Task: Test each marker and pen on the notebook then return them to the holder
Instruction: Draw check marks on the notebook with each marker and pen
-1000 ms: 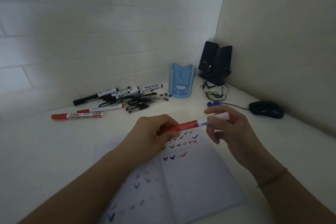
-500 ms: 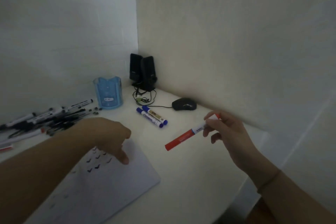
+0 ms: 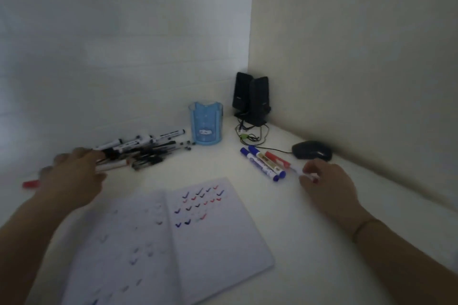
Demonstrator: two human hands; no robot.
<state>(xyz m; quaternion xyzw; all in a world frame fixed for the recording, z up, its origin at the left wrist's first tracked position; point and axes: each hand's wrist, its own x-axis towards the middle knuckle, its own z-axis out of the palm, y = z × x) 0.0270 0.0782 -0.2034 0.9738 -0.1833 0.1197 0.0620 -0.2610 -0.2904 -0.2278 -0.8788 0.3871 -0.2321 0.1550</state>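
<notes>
the right hand [image 3: 327, 181] pinches the red marker [image 3: 278, 160] down beside two blue markers [image 3: 262, 163] on the table [image 3: 322, 267]; the left hand [image 3: 71, 178], blurred, reaches the pile [image 3: 141, 150], grip unclear. the holder [image 3: 206, 123] stands empty, so tested markers risk mixing with untested.

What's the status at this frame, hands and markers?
Right hand sets red marker beside two blue markers. Left hand blurred, at pen pile. Holder unobstructed.
</notes>
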